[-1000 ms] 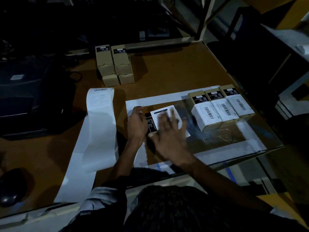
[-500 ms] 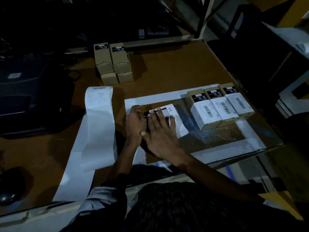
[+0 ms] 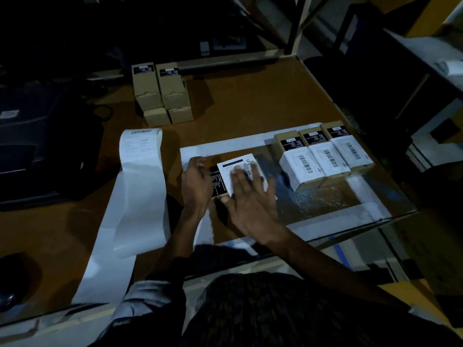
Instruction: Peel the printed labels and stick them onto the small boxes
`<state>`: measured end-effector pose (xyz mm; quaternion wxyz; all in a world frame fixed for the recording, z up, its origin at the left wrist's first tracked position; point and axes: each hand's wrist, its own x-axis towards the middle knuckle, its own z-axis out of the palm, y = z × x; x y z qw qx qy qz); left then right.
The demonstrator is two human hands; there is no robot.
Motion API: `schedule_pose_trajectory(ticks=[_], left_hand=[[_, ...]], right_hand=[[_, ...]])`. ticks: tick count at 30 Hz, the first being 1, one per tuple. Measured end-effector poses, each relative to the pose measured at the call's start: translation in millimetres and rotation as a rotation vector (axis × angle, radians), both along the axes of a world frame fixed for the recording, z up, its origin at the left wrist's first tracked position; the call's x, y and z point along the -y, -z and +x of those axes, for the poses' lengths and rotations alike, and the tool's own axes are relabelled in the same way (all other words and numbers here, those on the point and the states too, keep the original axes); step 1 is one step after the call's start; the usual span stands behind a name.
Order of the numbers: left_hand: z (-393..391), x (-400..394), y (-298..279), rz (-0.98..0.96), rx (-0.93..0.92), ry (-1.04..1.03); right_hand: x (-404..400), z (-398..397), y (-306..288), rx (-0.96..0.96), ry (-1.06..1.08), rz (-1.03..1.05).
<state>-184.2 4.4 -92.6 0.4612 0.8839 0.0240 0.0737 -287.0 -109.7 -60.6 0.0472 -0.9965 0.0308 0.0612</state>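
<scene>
The step in hand looks like the pressing-down of a freshly placed label: the right hand lies flat and open, fingers spread across the white label on top of a small box that sits on the bench just in front of the person, gripping nothing and only bearing down on the paper. The left hand steadies the box from its left end, its fingers curled against the side by the black printed panel; whether they truly clamp the box or merely rest against it I cannot tell in this dim light. The label's far edge seems to reach past the box top, so I judge it needs folding down over the side. To the right, well apart from the hands, three labelled boxes stand in a touching row, their barcodes showing, so that part of the task is done. At the back of the bench a stack of plain boxes carries no white label yet. The label strip trails down the bench to the left. The next move calls for a firm wipe toward the label's edges, setting this box beside the finished row, then peeling another label and fetching a plain box
</scene>
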Motion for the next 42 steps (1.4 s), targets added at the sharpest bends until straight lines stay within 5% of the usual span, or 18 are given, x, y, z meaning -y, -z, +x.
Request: schedule_pose_trajectory(ticks=[4,10,17,22,26,32,42], left_hand=[[-1.3,0.3,-1.9,-0.004,0.022,-0.012],[-0.4,0.1,-1.3,0.008,0.021,0.005],[-4.7,0.2,-6.1,0.089,0.010,-0.001],[-1.7,2.4,-10.4,0.465,0.135,0.092],[-2.1,9.2,-18.0,0.691,0.138,0.108],[-8.1,22.3,-22.8,0.490,0.134,0.276],[-8.9,10.8,-14.7,0.272,0.237,0.385]], right_hand=[[25.3,2.9,-1.2,-0.015,0.138,-0.054],[-13.1,-13.8,-2.8,0.034,-0.096,-0.012],[17.2,-6.4,-6.5,0.022,0.097,-0.020],[-1.7,-14.5,-15.0,-0.008,-0.159,0.107],[9.8,-9.9,-14.2,-0.008,0.024,0.102],[49.0,10.3,-17.5,0.238,0.266,0.194],[61.8,58.0,-13.5,0.362,0.006,0.405]])
